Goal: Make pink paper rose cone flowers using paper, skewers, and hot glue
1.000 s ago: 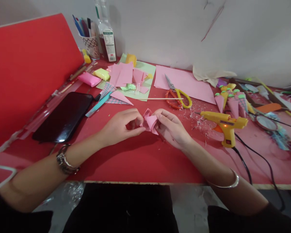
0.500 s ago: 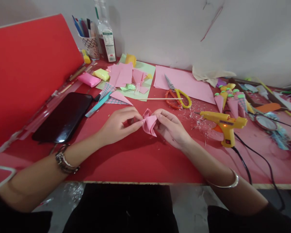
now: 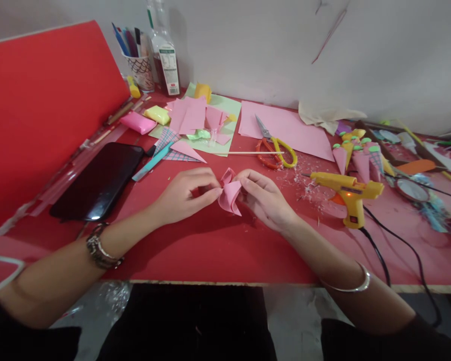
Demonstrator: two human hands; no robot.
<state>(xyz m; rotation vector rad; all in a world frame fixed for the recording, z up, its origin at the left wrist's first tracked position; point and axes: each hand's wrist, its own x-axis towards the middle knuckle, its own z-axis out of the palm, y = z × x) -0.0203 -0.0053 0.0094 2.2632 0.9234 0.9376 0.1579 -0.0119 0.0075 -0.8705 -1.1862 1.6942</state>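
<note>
Between my two hands is a curled piece of pink paper point(image 3: 230, 196), bent into loops, held just above the red tabletop. My left hand point(image 3: 190, 194) pinches its left edge between thumb and fingertips. On the other side, my right hand point(image 3: 262, 196) grips the paper with thumb and forefinger, the remaining fingers curled behind it. Beyond the hands lie a thin wooden stick point(image 3: 244, 152) and a pair of scissors point(image 3: 274, 148) with one red and one yellow handle loop. The fingertips partly hide the paper's edges.
A yellow glue gun point(image 3: 348, 193) with its light on stands at right, its black cord point(image 3: 406, 240) trailing off the table. Left are a phone point(image 3: 99, 180) and a cutter point(image 3: 153, 161). Pink sheets point(image 3: 285, 125), small paper cones point(image 3: 361, 163), a bottle point(image 3: 167, 67) and a pen cup point(image 3: 141, 72) stand farther back.
The pink paper has tilted slightly, its lower part shifting a little down and left. Both hands stay in nearly the same place and keep their hold.
</note>
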